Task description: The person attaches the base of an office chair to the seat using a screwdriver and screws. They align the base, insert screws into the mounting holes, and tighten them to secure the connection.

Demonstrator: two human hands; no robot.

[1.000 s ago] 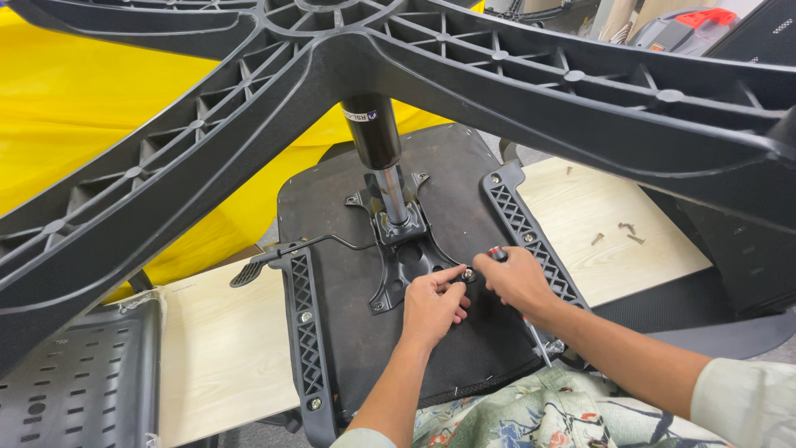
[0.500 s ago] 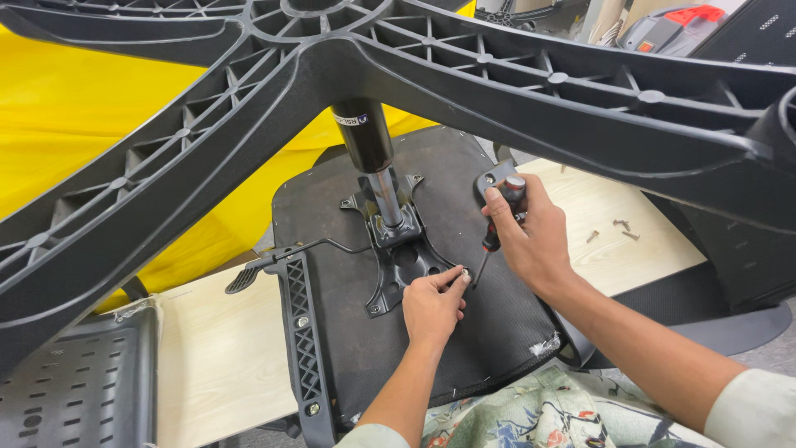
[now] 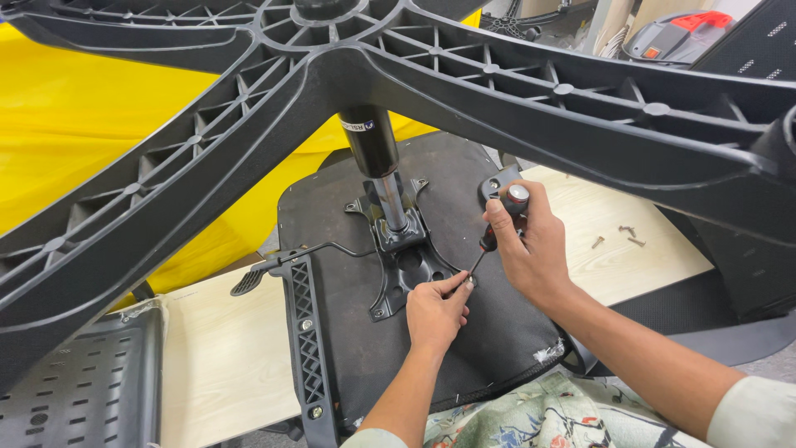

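1. Screwdriver [image 3: 497, 228] with a black and red handle sits in the right hand [image 3: 531, 249], its thin shaft slanting down toward 7 o'clock to the metal mounting plate [image 3: 406, 265].
2. Right hand is wrapped around the handle, thumb up beside the silver cap, fingers closed tight on it.
3. Left hand [image 3: 435, 311] lies at 7 o'clock from the right one, thumb and forefinger pinched together at the screwdriver's tip; whether a screw sits between them cannot be told.
4. Mounting plate is fixed to the black underside of an upturned chair seat [image 3: 464, 332], and a gas cylinder [image 3: 377, 166] rises from it toward 12 o'clock.
5. Five-armed black chair base [image 3: 497, 75] spreads across the top of the view, above both hands.
6. Black lever [image 3: 282, 265] reaches out from the plate toward 9 o'clock.
7. Seat rests on a pale wooden counter [image 3: 224, 357], with loose screws [image 3: 618, 236] lying at 3 o'clock from the right hand.
8. Yellow sheet [image 3: 75, 141] hangs behind at 10 o'clock.
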